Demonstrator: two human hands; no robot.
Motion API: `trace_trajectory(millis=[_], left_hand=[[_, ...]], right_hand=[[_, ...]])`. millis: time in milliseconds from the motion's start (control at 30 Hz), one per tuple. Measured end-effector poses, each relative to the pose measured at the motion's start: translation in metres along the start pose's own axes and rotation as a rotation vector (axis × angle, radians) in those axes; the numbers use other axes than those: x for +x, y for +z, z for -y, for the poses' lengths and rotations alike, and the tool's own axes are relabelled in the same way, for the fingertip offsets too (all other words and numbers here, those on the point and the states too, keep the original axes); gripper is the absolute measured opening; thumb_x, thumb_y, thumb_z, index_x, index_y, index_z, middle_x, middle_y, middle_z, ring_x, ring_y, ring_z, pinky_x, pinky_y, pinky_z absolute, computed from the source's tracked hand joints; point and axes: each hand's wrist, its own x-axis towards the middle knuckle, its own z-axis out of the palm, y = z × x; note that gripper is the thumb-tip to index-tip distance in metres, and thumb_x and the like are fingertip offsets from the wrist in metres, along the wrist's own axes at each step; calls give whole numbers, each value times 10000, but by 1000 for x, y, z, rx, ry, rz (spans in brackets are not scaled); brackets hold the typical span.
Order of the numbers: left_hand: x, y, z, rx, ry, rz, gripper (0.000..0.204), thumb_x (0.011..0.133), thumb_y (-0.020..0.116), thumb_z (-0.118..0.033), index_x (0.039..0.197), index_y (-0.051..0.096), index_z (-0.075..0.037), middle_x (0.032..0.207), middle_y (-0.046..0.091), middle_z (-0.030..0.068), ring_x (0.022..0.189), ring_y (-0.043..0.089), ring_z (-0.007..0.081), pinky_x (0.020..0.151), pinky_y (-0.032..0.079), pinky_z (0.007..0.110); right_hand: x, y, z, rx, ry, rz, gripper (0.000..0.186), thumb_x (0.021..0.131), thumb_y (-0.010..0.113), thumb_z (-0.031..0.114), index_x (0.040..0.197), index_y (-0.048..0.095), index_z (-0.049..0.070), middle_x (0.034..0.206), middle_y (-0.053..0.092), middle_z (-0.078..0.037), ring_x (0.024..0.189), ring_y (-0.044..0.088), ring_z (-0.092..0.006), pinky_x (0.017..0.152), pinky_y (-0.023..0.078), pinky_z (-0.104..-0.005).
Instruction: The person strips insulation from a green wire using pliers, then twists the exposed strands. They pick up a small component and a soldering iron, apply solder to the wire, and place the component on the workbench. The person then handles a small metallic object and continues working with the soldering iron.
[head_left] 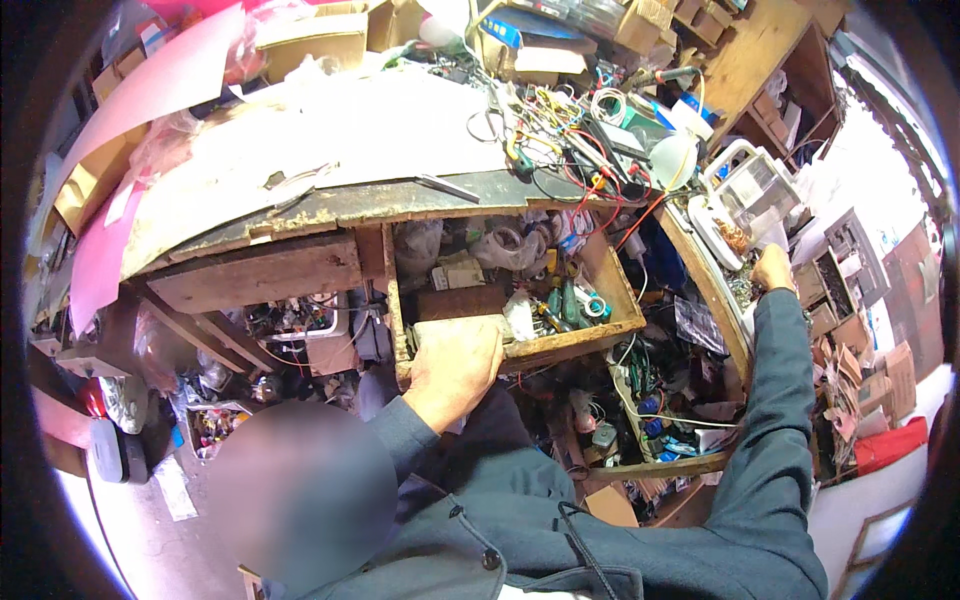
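Note:
A worn wooden drawer (575,345) is pulled out from under the workbench. My left hand (455,365) is closed over its front edge, with the fingertips hidden inside. The drawer holds pliers and other hand tools (567,303), a roll of tape (595,306), plastic bags (510,246) and small packets. Far to the right, my right hand (772,268) reaches down with curled fingers among small metal parts (740,290). A bundle of copper wire (735,237) lies close beside it. What the right fingers hold, if anything, cannot be made out.
Tangled cables and test leads (560,140) cover the bench's right part. A pen-like metal tool (447,187) lies at the bench edge. A lower open drawer (670,467) holds more parts. A clear-lidded plastic case (750,190) stands at the right, near cardboard boxes (885,385).

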Motion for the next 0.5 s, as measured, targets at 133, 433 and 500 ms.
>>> trace_trajectory(millis=[133, 433, 500], left_hand=[[4, 0, -1, -71, 14, -34, 180, 945, 585, -201, 843, 610, -54, 780, 640, 170, 735, 643, 375, 650, 520, 487], [19, 1, 15, -73, -66, 237, 312, 944, 556, -314, 778, 669, -75, 706, 661, 190, 679, 667, 401, 628, 530, 514], [18, 7, 14, -111, -87, 174, 341, 944, 564, -319, 732, 661, -70, 692, 655, 189, 678, 662, 409, 628, 526, 522]], right_hand=[[-10, -19, 5, -14, 17, -164, 258, 748, 758, 60, 983, 702, -30, 1023, 707, -282, 1041, 684, -433, 875, 552, -489], [-136, -98, 227, 918, -1080, 3, 109, 844, 704, 96, 935, 700, 34, 866, 696, -121, 820, 690, -289, 739, 546, -370], [-171, -99, 281, 997, -1262, -205, 91, 860, 705, 111, 927, 694, 52, 856, 689, -104, 800, 686, -297, 707, 546, -363]])
